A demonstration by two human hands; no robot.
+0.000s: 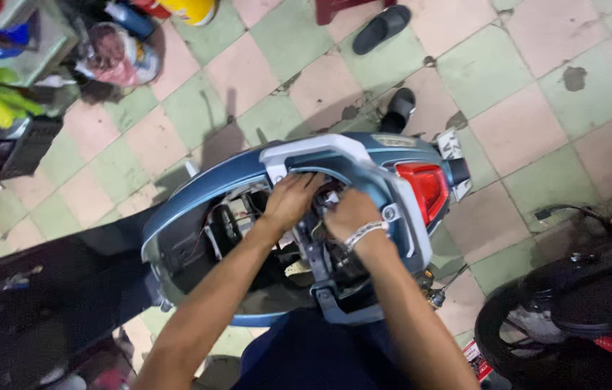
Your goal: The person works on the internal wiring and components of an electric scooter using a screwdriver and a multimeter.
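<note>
Head view: both hands in open rear bay of blue scooter [197, 195], near tail light [421, 188]. Left hand [290, 201] and right hand [349, 214] curled on wiring/parts, exact grip can't tell. Advice: brace wrists on frame, work slow, don't tug wires.

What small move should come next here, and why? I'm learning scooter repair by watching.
Probably ease the fingers deeper and feel for the part: both the left hand and right hand meet among wiring under the grab rail of the open blue scooter, fingertips hidden.

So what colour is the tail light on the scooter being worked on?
Red; the tail light shows best in the head view, set in the blue scooter body.
</note>
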